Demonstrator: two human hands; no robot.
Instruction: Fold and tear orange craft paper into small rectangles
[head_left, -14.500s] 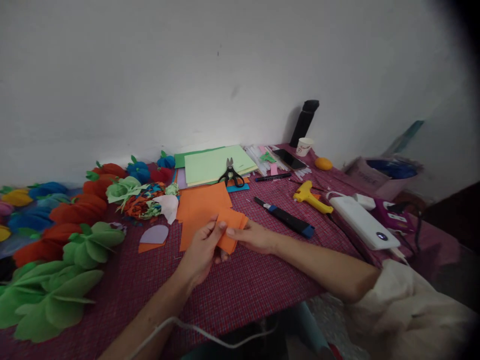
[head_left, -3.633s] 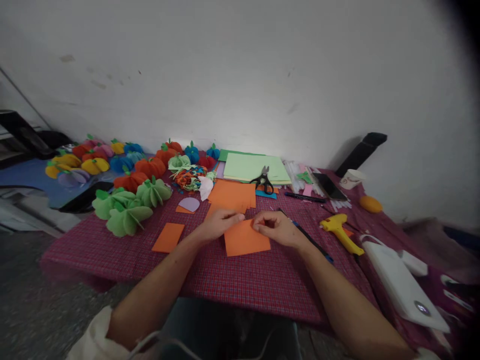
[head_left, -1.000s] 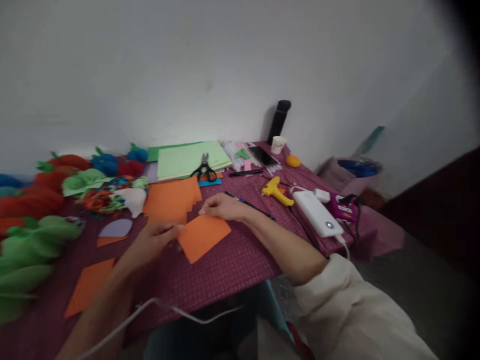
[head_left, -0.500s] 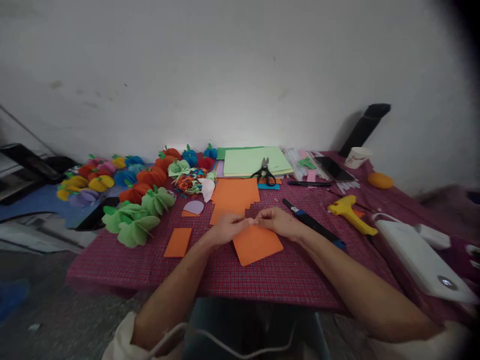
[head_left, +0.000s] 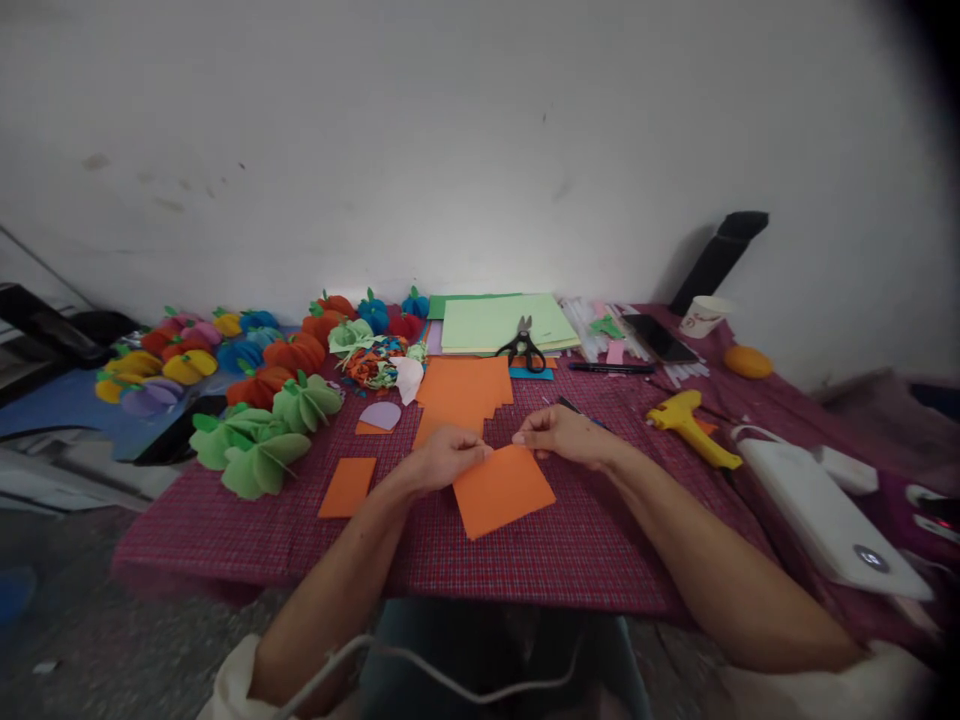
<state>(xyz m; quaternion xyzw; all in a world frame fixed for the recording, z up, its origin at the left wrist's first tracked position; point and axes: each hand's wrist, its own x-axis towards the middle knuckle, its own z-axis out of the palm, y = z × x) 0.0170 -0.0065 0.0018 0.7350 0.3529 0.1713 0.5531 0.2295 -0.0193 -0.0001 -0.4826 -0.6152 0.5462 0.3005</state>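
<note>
A folded orange paper [head_left: 501, 490] lies on the red checked tablecloth [head_left: 577, 550] in front of me. My left hand [head_left: 442, 458] pinches its upper left corner. My right hand [head_left: 561, 436] pinches its upper right corner, fingers pressed together. Just beyond my hands sits a stack of orange sheets [head_left: 465, 385]. A smaller orange piece [head_left: 346, 487] rests to the left.
Black scissors [head_left: 523, 346] lie on light green sheets [head_left: 502, 322] at the back. A yellow glue gun [head_left: 688, 426], a white power bank [head_left: 825, 518], a pen [head_left: 611, 368], a phone [head_left: 658, 338] and a paper cup [head_left: 703, 315] sit right. Paper pumpkins [head_left: 259, 385] crowd the left.
Since half a second ago my hands have spread apart along the paper's top edge. The head view has swung about; one second ago it looked further right.
</note>
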